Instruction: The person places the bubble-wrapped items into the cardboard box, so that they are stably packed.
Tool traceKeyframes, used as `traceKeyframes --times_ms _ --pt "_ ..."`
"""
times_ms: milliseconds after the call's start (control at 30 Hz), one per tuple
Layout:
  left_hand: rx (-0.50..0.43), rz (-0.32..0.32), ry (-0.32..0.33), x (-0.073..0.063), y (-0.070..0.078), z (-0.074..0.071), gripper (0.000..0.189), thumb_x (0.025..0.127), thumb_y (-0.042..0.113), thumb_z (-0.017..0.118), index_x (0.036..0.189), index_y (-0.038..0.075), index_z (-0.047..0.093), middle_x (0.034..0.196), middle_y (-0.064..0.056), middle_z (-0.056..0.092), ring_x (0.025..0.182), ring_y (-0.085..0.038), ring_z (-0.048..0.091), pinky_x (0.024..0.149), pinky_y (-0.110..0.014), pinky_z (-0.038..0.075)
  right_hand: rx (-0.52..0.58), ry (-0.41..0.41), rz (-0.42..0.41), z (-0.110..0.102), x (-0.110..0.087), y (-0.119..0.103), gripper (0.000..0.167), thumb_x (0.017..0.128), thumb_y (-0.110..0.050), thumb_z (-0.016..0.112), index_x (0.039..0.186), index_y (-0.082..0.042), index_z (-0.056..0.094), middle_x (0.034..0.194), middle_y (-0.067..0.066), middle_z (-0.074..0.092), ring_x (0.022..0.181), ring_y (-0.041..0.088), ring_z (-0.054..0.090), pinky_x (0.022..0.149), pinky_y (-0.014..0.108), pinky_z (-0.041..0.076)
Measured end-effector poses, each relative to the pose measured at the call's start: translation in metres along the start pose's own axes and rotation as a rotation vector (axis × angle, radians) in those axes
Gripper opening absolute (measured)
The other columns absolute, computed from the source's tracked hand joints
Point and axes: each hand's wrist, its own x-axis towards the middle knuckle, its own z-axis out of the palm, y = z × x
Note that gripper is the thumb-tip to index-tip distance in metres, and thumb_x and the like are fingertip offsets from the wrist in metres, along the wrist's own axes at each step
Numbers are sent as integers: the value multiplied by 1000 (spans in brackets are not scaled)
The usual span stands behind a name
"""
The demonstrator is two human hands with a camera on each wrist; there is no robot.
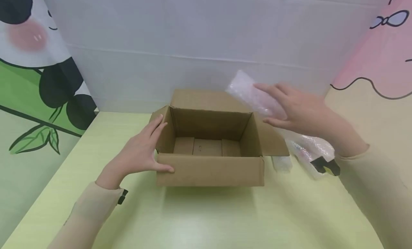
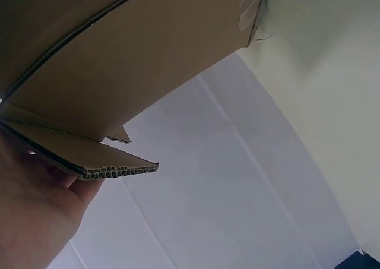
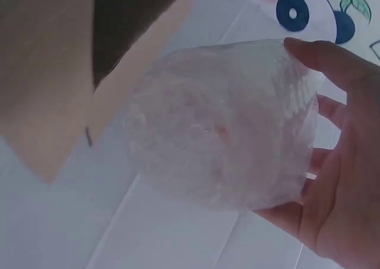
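- At ten o'clock from the box, the wall is covered by a panda picture [image 1: 22,34].
- At nine o'clock, the left hand [image 1: 136,154] is spread round a box corner, its fingers laid fairly straight against the left flap [image 1: 167,134] and its thumb pressed on the front flap.
- The cardboard box [image 1: 210,171] is set at the middle of the table [image 1: 209,220], its flaps folded outward and its bare bottom exposed.
- Between one and two o'clock, a bubble-wrapped package [image 1: 255,95] is held up near the back and right flaps; whether they are touched cannot be told.
- At two o'clock, the package is gripped by the right hand [image 1: 297,106], thumb and fingers parted by its width.
- At three o'clock, clear bubble wrap [image 1: 304,150] is partly hidden by the right forearm.
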Motion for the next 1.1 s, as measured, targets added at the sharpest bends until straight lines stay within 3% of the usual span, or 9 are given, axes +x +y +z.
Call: traceKeyframes --times_ms 233,300,433,500,567,633,700,767,1100 --pt "14 19 14 0 2 0 132 57 75 74 151 -3 23 160 -21 18 144 -40 28 82 -49 53 -77 -196 -241 12 59 -53 69 87 -35 68 148 -34 36 119 1 58 74 13 57 57 28 45" --pt "13 20 12 0 3 0 132 57 75 74 151 -2 23 160 -21 18 144 -40 28 83 -49 53 -99 -289 -261 18 72 -62 68 88 -36 67 148 -38 36 117 0 58 70 14 55 56 29 43" --pt "7 19 10 1 7 0 130 58 75 74 151 -2 24 160 -21 18 144 -39 27 88 -51 51 -139 -508 -268 31 95 -73 74 86 -38 68 149 -45 30 129 5 57 64 15 49 52 29 38" --pt "5 17 5 1 9 -1 129 59 75 73 151 -2 24 160 -21 18 144 -39 27 88 -51 51 -136 -612 -277 40 105 -77 76 86 -37 69 149 -45 29 135 8 54 75 16 54 57 31 43" --pt "0 16 -1 1 12 -2 128 60 74 73 150 -2 25 160 -21 18 144 -39 28 87 -50 51 -132 -700 -271 49 113 -80 77 86 -36 70 150 -44 27 141 7 50 99 20 59 73 37 50" --pt "-2 15 -6 2 15 -3 127 61 74 72 150 -3 26 160 -21 19 144 -38 28 85 -49 52 -146 -762 -260 60 120 -85 78 86 -36 70 150 -44 27 146 6 46 120 22 54 89 45 49" --pt "-1 12 -12 1 16 -4 126 62 75 72 150 -3 26 160 -21 19 144 -38 28 83 -49 53 -176 -799 -244 71 126 -89 77 86 -37 70 149 -47 27 152 3 41 130 25 49 98 52 44" --pt "5 11 -11 1 17 -4 126 62 76 71 150 -3 26 160 -20 19 144 -38 28 83 -49 53 -215 -825 -235 82 130 -92 78 85 -39 71 149 -48 27 155 2 37 132 27 48 99 55 43" --pt "15 17 12 -3 19 -3 125 63 79 67 150 -2 28 160 -19 20 143 -37 30 74 -44 54 -273 -834 -311 128 139 -96 74 88 -29 69 149 -43 30 146 -2 49 127 16 51 94 39 48"
